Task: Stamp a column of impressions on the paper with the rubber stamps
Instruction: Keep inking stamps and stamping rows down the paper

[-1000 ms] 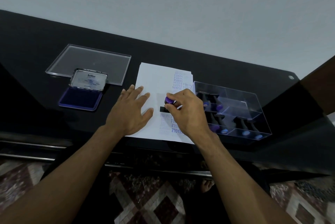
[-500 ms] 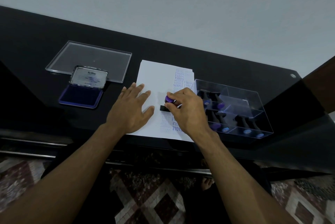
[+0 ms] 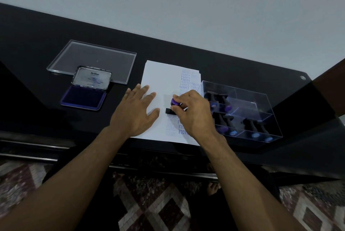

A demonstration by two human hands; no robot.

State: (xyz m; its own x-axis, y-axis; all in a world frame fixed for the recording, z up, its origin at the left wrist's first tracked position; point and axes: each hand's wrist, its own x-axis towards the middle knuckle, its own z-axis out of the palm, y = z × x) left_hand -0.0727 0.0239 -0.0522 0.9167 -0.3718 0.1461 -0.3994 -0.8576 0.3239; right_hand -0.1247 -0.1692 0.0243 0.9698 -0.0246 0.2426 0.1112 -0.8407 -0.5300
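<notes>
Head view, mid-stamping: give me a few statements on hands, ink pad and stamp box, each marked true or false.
1. The right hand grips the purple-knobbed black rubber stamp on the white paper sheet. True.
2. The left hand lifts the sheet. False: it rests flat on it, fingers spread.
3. The blue ink pad in its open metal tin is closed. False: its lid stands open.
4. The clear plastic box right of the sheet holds more stamps. True.

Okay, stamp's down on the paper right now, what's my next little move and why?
Probably lift the stamp straight up: the right hand grips it with its base on the paper, and the left hand rests flat on the sheet, steadying it.
</notes>
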